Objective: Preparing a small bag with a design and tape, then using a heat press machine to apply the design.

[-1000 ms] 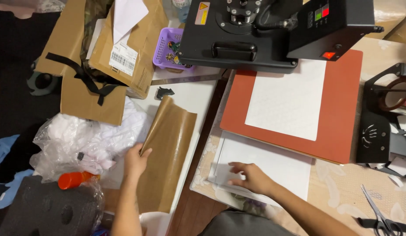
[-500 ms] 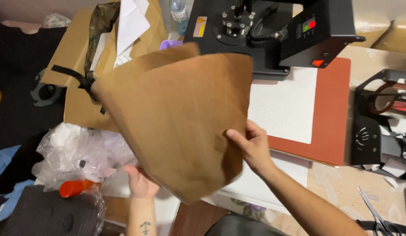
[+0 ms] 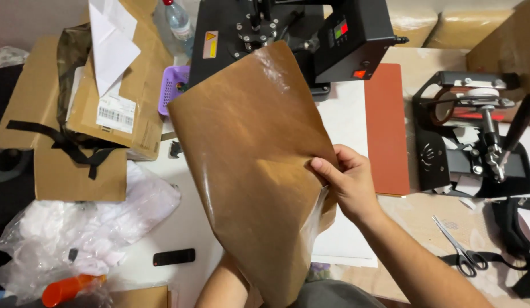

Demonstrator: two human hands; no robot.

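Far left, floor side: crumpled clear plastic bags (image 3: 77,234) in a heap; an orange object (image 3: 68,288) partly under the plastic at the bottom edge.
Upper left: open cardboard boxes (image 3: 77,114), stacked, black strap draped over them, white paper sticking up from the top one.
Behind the boxes: clear bottle with a red cap (image 3: 176,20), upright; purple basket (image 3: 174,88) just beside the press, partly hidden.
Table, lower left: small black flat object (image 3: 174,257) lying on the white tabletop.
Left hand: only the forearm (image 3: 222,285) shows, rising from the bottom edge and going behind the sheet. Hand itself hidden, so cannot tell its grip.
Centre: brown sheet (image 3: 248,171), glossy, thin, held up off the table and tilted, covering much of the press bed from view. Lower right corner curls back and looks translucent.
Right hand (image 3: 347,182): closed on the sheet's right edge, thumb on the near face, fingers wrapped behind. Firm pinch.
Behind the sheet: black heat press (image 3: 310,34), head raised; red-orange pad (image 3: 386,128) on its bed with white paper (image 3: 347,122) lying on it.
Lower right: scissors (image 3: 461,248) flat on the table, blades closed.
Far right: black mug press (image 3: 476,137) with a long handle, well apart from the hands.
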